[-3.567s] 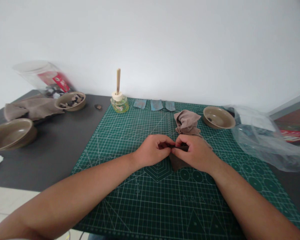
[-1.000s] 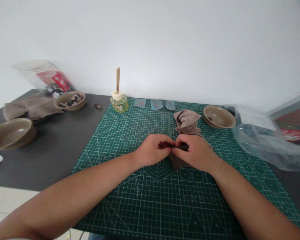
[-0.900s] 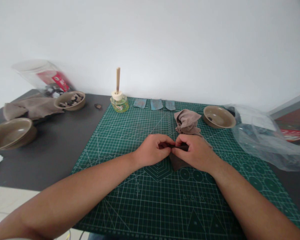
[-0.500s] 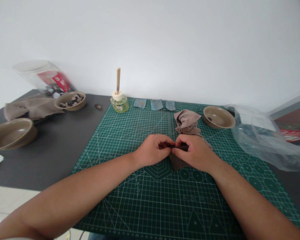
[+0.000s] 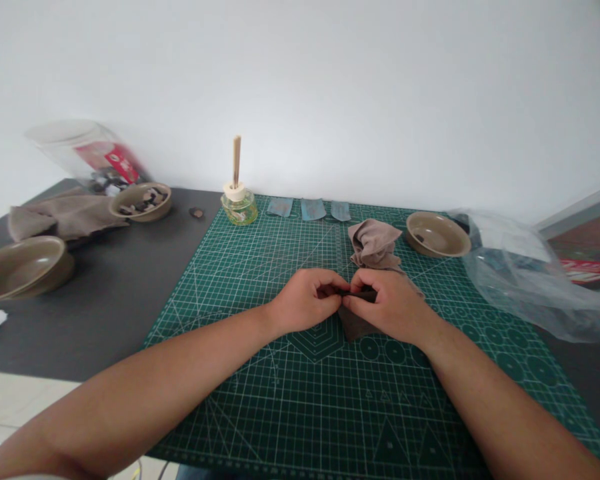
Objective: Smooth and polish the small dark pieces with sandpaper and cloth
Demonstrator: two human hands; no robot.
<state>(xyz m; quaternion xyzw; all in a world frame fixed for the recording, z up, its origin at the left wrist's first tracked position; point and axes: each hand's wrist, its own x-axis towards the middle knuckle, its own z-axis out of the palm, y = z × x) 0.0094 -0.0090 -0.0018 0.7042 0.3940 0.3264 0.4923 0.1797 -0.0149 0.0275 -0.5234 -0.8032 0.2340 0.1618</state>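
Both hands meet over a green cutting mat (image 5: 280,267). My left hand (image 5: 313,300) is pinched at the left edge of a dark brown cloth (image 5: 359,325). Right beside it, my right hand (image 5: 393,303) grips the same cloth between thumb and fingers. The cloth's lower corner hangs toward the mat below the fingertips; whatever else may be between the fingertips is too small to tell. Just behind my right hand lies a crumpled light brown cloth (image 5: 375,243).
A brown bowl (image 5: 437,235) with a small dark piece and a clear plastic bag (image 5: 535,280) are right. Blue pieces (image 5: 313,209) and a reed diffuser (image 5: 240,205) stand at the back. Left are a filled bowl (image 5: 143,203), larger bowl (image 5: 25,270) and cloth (image 5: 75,215).
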